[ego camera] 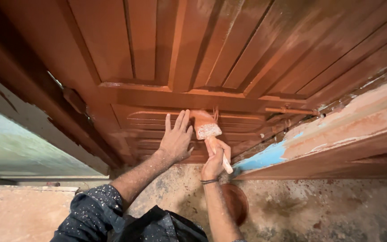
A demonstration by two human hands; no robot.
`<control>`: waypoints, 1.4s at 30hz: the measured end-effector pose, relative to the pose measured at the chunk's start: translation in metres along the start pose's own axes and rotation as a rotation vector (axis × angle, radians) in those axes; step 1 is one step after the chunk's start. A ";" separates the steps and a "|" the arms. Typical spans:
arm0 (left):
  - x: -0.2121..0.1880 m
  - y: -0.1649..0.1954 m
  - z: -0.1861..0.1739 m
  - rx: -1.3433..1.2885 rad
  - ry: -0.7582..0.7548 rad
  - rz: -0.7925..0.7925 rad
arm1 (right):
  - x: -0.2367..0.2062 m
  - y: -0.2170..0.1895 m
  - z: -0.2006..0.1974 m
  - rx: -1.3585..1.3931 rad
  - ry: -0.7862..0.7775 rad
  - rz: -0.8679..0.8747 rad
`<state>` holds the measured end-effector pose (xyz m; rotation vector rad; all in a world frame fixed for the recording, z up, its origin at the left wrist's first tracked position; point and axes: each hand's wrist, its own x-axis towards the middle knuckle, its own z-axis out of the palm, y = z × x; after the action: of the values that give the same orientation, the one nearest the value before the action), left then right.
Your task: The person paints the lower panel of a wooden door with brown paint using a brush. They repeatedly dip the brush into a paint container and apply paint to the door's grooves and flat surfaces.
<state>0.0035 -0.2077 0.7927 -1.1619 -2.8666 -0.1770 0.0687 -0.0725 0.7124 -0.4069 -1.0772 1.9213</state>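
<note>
Head view, looking down at the foot of a door (229,49); the door's top is cut off by the frame edge, and the dark gap at its left edge is too shadowed to read. Person's body is mostly out of shot, only a dark paint-speckled sleeve (95,210) and both forearms show. A round bowl (234,202) sits on the floor (319,210) near the right forearm, partly hidden behind that arm; its inside looks reddish-brown, can't tell how full. Paintbrush (208,130): wide flat head, bristles loaded with red-brown paint and pressed against the door's lower panel, pale smeared ferrule, light handle running down into the right hand (216,162). Right hand fingers are clenched round the handle, dark band on the wrist. Left hand (175,140) lies flat on the lower panel just left of the brush, fingers spread and released, holding nothing. Door is panelled wood, glossy red-brown, streakier towards the far right. A metal bolt (290,110) sits on the right of the door. Right door frame (337,130) is patchy, with blue and pale spots showing through. Left wall (19,143) is greenish, worn. Floor is stained concrete, spattered.
</note>
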 end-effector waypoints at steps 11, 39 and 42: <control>0.002 0.015 0.005 -0.038 0.047 -0.059 | 0.023 -0.035 0.001 0.093 -0.143 -0.183; 0.021 0.013 0.002 -0.036 0.062 0.134 | 0.032 -0.044 -0.011 0.135 -0.023 -0.243; 0.022 0.016 -0.001 -0.053 0.031 0.154 | 0.028 -0.036 -0.014 0.088 0.007 -0.222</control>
<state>-0.0013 -0.1815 0.7967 -1.3694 -2.7468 -0.2644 0.0805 -0.0333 0.7377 -0.2341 -0.9856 1.7614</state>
